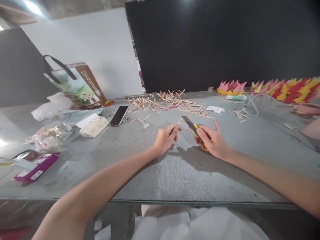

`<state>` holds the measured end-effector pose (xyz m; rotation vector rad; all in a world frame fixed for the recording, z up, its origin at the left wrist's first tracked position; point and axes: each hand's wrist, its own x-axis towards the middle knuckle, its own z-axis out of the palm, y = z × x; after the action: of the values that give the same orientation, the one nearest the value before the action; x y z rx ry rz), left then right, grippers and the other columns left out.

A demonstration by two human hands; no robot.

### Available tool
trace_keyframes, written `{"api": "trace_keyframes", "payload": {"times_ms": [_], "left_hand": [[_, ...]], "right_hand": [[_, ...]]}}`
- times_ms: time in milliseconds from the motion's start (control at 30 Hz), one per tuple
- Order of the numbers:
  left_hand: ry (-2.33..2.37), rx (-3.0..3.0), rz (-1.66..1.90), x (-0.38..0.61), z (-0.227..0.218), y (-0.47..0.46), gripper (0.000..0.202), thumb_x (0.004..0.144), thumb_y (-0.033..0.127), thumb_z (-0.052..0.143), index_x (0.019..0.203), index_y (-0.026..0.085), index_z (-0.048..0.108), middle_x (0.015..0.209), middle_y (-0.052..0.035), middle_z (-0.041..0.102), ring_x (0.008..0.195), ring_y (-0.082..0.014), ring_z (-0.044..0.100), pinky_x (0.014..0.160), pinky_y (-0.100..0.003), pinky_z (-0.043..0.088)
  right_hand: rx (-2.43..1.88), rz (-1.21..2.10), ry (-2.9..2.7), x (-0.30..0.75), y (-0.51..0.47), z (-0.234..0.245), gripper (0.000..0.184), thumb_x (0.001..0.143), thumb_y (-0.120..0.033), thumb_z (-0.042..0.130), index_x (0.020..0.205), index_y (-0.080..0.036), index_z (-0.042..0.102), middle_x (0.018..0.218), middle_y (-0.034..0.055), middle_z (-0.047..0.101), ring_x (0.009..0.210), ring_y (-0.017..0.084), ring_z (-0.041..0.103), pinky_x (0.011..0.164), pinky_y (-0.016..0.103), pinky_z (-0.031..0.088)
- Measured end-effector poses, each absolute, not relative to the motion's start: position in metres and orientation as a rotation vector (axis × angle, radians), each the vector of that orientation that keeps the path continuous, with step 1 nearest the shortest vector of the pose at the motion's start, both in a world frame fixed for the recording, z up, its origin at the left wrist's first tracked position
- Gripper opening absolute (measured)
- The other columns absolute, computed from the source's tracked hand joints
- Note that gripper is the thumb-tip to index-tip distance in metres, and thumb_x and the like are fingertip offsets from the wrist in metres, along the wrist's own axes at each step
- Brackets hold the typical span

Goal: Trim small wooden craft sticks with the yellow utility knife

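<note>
"Where's the piece in hand?"

"The thin pale wooden stick point(179, 122) is pinched between the thumb and fingers of the left hand point(168, 137), above the textured grey tabletop point(140, 181). The right hand point(212, 140) is wrapped round a yellow-and-black utility cutter point(193, 128), its blade end just beside the stick."

"Anything crowding them?"

"A red-and-white patterned strip point(216, 125) lies just beyond the right hand. Farther back is a loose heap of flat wooden sticks point(143, 102), with a crumpled white paper point(215, 109) at its right."

"And left of that?"

"A black-screened smartphone point(119, 116), then a cream-coloured packet point(94, 126), clear plastic wrappers point(51, 136) and a purple package point(37, 169). A green-and-brown printed shopping bag point(87, 88) leans behind."

"Far right?"

"A thin white cable point(255, 107), near a spiky pink-and-yellow paper crown point(231, 88)."
</note>
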<state>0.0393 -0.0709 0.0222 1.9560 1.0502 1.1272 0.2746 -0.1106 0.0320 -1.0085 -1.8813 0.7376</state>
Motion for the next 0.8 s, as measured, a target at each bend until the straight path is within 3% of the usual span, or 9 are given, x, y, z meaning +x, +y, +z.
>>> {"api": "trace_keyframes", "payload": {"times_ms": [167, 300, 533, 800], "left_hand": [[0.970, 1.822, 1.144, 0.0401, 0.0187, -0.0691, 0.044, 0.106, 0.051, 0.048, 0.127, 0.016, 0.065, 0.060, 0.0051, 0.059, 0.051, -0.0094, 0.047, 0.056, -0.023, 0.038], [0.955, 1.768, 1.152, 0.0395, 0.0156, -0.0677, 0.046, 0.105, 0.051, 0.051, 0.134, 0.016, 0.056, 0.060, 0.0056, 0.062, 0.050, -0.0091, 0.046, 0.055, -0.022, 0.037], [0.931, 1.726, 1.171, 0.0396, 0.0156, -0.0688, 0.032, 0.104, 0.052, 0.051, 0.112, 0.021, 0.049, 0.059, 0.0065, 0.062, 0.047, -0.0082, 0.044, 0.052, -0.022, 0.033], [0.966, 1.697, 1.156, 0.0397, 0.0168, -0.0699, 0.034, 0.103, 0.055, 0.053, 0.104, 0.022, 0.047, 0.060, 0.0063, 0.062, 0.046, -0.0078, 0.041, 0.052, -0.022, 0.032]], "right_hand": [[-1.084, 0.746, -1.951, 0.2706, -0.1100, 0.0345, 0.037, 0.111, -0.052, 0.041, 0.093, -0.024, 0.056, 0.070, -0.0027, 0.068, 0.043, 0.010, 0.053, 0.047, 0.026, 0.041], [-1.069, 0.740, -1.970, 0.2721, -0.1105, 0.0365, 0.039, 0.111, -0.051, 0.041, 0.089, -0.023, 0.057, 0.070, -0.0014, 0.068, 0.046, 0.011, 0.053, 0.048, 0.025, 0.040], [-1.067, 0.689, -2.002, 0.2720, -0.1107, 0.0355, 0.038, 0.111, -0.049, 0.042, 0.091, -0.023, 0.059, 0.068, -0.0018, 0.067, 0.047, 0.011, 0.050, 0.050, 0.026, 0.038], [-1.099, 0.648, -2.062, 0.2726, -0.1104, 0.0385, 0.038, 0.112, -0.050, 0.042, 0.096, -0.022, 0.062, 0.071, -0.0020, 0.069, 0.052, 0.012, 0.051, 0.057, 0.028, 0.039]]}}
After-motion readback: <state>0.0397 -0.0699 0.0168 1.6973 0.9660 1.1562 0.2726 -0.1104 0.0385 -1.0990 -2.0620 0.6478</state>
